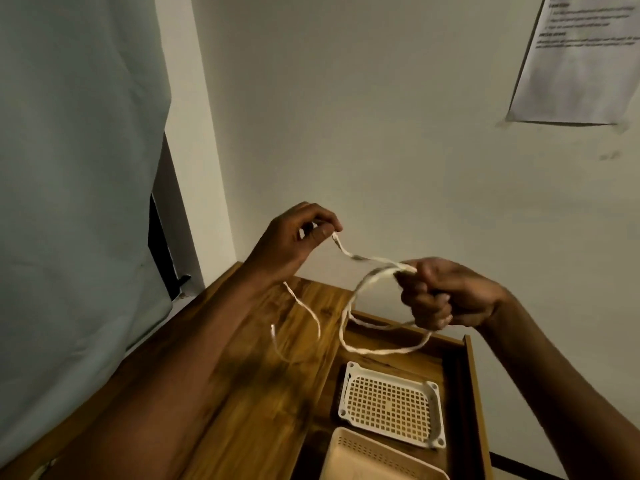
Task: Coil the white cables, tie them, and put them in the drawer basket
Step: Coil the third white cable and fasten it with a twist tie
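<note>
Two hands share the white cable (349,317): my right hand (446,299) fists the coil loops together, my left hand (294,244) pinches the free strand taut for wrapping.

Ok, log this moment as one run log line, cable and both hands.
stage: coiling | left hand: pinches white cable | right hand: grip shut on loop | free end: dangling over wooden top | white basket: in open drawer, no cable inside
</note>
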